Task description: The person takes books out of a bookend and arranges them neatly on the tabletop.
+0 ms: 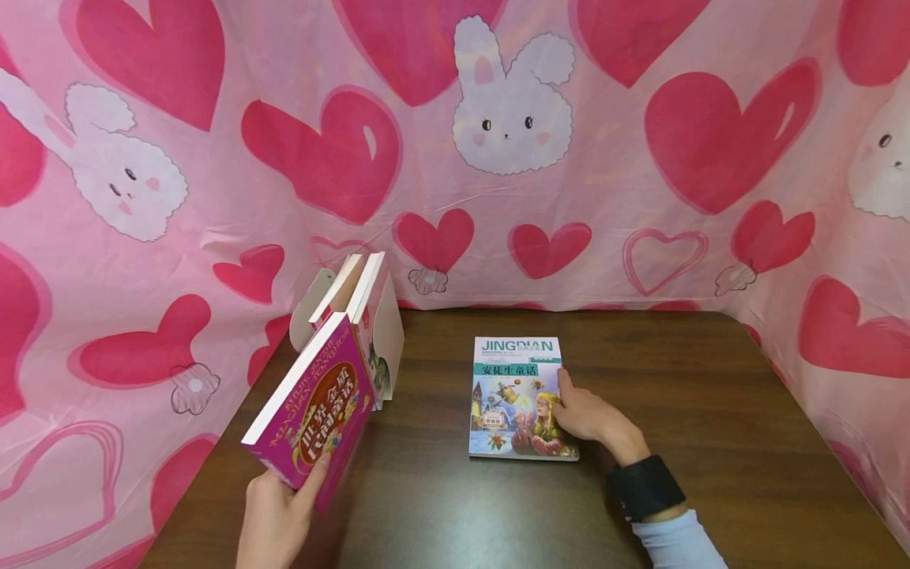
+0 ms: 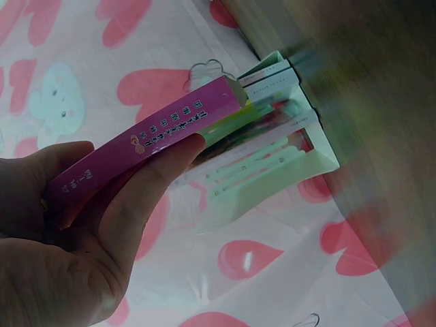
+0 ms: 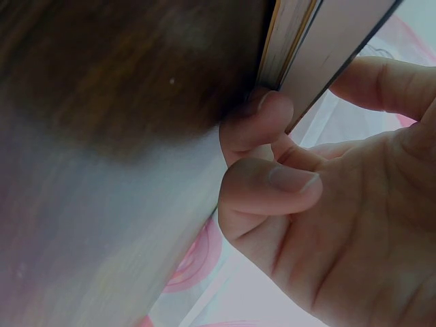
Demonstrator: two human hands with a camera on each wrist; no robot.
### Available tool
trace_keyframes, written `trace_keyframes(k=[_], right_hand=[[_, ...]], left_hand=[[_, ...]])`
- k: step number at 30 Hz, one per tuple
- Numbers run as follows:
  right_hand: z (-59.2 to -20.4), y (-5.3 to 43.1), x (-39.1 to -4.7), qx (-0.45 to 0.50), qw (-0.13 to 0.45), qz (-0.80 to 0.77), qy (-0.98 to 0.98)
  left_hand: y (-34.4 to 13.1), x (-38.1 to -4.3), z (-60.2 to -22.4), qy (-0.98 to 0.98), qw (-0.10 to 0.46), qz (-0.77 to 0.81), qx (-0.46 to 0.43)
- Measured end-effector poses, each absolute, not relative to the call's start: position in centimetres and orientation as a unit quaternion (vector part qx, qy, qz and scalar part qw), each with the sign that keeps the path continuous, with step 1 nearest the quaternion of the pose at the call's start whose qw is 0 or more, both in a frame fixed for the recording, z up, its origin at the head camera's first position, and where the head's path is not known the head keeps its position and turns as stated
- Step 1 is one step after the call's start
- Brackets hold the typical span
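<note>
At the left of the head view, my left hand [image 1: 277, 514] grips a purple storybook [image 1: 323, 419] by its near end, thumb on the front cover. The book is tilted, its far end beside the upright books. The left wrist view shows its purple spine [image 2: 160, 133] between thumb and fingers. My right hand [image 1: 593, 419] holds the right edge of a book with a blue illustrated cover [image 1: 512, 403] on the table. Its thumb lies on the cover. In the right wrist view, curled fingers [image 3: 255, 129] meet the edge of the page block [image 3: 279, 51].
Several upright books [image 1: 364, 288] stand in a white book holder [image 1: 389, 336] at the table's back left. The brown wooden table [image 1: 682, 379] extends right. A pink heart-and-rabbit cloth [image 1: 604, 190] hangs behind and at both sides. A black band [image 1: 647, 486] wraps the right wrist.
</note>
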State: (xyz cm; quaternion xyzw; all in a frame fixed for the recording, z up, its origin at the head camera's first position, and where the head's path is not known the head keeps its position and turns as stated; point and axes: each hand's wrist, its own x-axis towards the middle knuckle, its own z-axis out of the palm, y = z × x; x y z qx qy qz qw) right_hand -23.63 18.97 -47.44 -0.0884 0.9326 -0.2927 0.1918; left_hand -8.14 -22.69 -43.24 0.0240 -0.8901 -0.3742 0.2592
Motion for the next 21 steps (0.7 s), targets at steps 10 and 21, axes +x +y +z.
trace_keyframes(k=[10,21], right_hand=[[-47.5,19.0,-23.7,-0.085,0.194,-0.293,0.933],[-47.5,19.0,-23.6,-0.082,0.197,-0.294,0.931]], left_hand=[[-21.5,-8.5,-43.4,-0.889,0.240,-0.389,0.017],[-20.6,-8.9,-43.8,-0.882,0.253,-0.397,-0.021]])
